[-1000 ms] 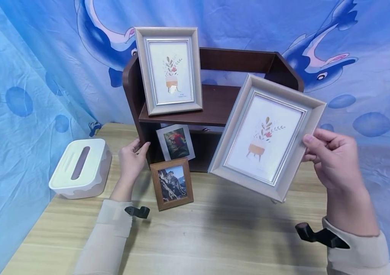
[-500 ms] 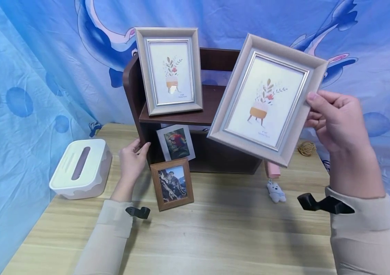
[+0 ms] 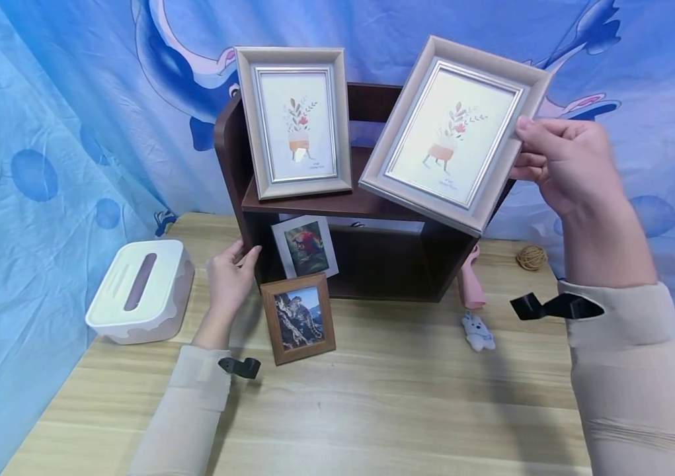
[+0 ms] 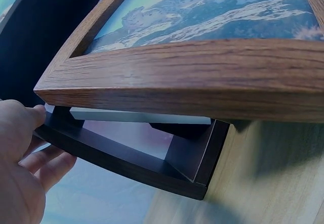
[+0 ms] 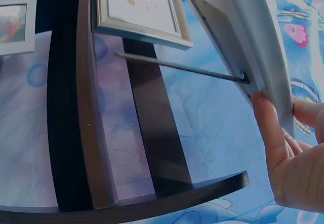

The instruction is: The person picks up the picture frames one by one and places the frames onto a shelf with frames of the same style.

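Where the right hand (image 3: pixel 572 165) grips: right edge of the pale frame (image 3: pixel 453 134), thumb on its front, fingers curled behind.
Pale frame, position: raised before the upper right part of the dark shelf (image 3: pixel 386 264), its top leaning to the right; well above the table (image 3: pixel 385 396).
Pale frame, look: wide beige moulding, blue-grey inner band, thin silvery lines round a white sheet.
Drawing: leaves and a red flower rising from an orange-and-white pot on legs; print at lower right, too small to read.
Frame back: greyish in the right wrist view — a thin dark rod (image 5: pixel 182 68) juts out from it.
Left hand (image 3: pixel 230 274): thumb and fingers pinch the edge of the shelf's left side panel (image 3: pixel 232 149), clearest in the left wrist view.
Upper board (image 3: pixel 367 206): matching frame (image 3: pixel 295 122) upright at the left end, same plant drawing.
Lower compartment: white frame (image 3: pixel 304 246) with a red parrot, slightly tilted, left side.
Just in front: wooden frame (image 3: pixel 298 320), spotted cat on rocks.
Right of shelf: pink object (image 3: pixel 471 285), partly hidden; small bear charm (image 3: pixel 478 332) below it; twine ball (image 3: pixel 531 258) farther right.
Left of shelf: white tissue box (image 3: pixel 160 291), slotted lid.
Backdrop: blue curtain (image 3: pixel 39 119) with dolphins.
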### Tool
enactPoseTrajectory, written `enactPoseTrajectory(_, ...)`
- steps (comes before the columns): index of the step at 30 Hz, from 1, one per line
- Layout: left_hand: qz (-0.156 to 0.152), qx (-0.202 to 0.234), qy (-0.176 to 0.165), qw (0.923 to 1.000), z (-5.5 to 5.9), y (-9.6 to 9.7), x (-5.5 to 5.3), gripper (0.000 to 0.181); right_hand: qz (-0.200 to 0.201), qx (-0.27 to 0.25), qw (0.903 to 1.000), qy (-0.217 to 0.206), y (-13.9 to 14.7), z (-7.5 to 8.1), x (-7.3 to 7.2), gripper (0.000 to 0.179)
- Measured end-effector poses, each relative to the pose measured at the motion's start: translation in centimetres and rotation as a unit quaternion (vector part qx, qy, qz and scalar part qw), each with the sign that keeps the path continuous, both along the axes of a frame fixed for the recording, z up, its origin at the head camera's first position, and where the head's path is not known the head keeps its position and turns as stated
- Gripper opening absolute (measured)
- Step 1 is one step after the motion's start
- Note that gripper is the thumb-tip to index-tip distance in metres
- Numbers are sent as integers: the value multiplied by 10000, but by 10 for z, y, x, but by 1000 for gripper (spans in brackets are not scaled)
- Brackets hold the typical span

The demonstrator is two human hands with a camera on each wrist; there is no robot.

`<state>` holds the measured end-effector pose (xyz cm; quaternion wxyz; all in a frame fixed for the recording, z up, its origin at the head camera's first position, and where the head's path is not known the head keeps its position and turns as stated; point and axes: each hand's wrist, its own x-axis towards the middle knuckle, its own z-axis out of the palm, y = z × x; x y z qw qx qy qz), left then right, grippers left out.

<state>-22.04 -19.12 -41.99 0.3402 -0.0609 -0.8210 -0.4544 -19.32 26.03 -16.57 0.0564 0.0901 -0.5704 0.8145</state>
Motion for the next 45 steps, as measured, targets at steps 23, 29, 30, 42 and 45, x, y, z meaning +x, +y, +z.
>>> enactPoseTrajectory(23,42,-86,-133,9999,1,2,4,24,-2668,3486,8985,85,-42,-1,-36,45)
enactPoseTrajectory(29,35,-55,-146,9999,0,2,4,24,-3379,4825,8056,632,-51,-13,-38,40)
enactPoseTrajectory(30,46,-40,-145,9999,0,2,3,23,-3450,4956,7941,686,-53,-15,-38,41)
enactPoseTrajectory(42,129,-59,-71,9999,-1,2,3,23,-3287,5592,7583,643,-57,-21,-37,46)
enactPoseTrajectory(45,117,-42,-54,9999,-1,3,3,23,-3350,5565,7563,779,-59,-26,-35,48)
